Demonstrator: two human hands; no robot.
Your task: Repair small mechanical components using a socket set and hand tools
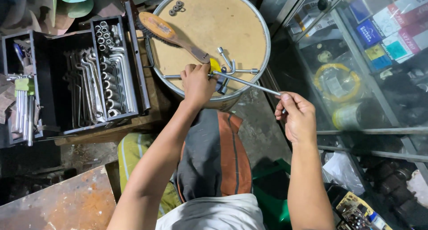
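Nearest the camera, the person's lap shows a grey and orange striped cloth [214, 158] lying across it, with a rusty brown metal plate [62, 203] at the near left.

A little farther, on the right, the right hand [298, 118] has its fingers [285, 101] pinched shut round the near end of a long thin silver metal rod [247, 83]. The rod slants up and to the left, over the rim of a round steel drum with a tan wooden top [214, 29].

The left hand [197, 84] rests at the near edge of that drum top, fingers curled closed over the point where the rod meets a silver cross-shaped wrench [227, 69]; a small yellow piece [215, 65] shows just beside its knuckles. Exactly what the left fingers grip under the hand is hidden.

Farther on the drum top lies a wooden-backed brush with dark bristles [169, 34], its handle pointing toward the left hand, and at the far edge sits a small cluster of dark metal washers [176, 8].

To the left of the drum stands an open black metal toolbox [84, 78] with rows of silver spanners and sockets; a set of silver hex keys in a green holder [23, 105] sits at its left end. On the right is a glass display cabinet [356, 69] with coloured boxes.
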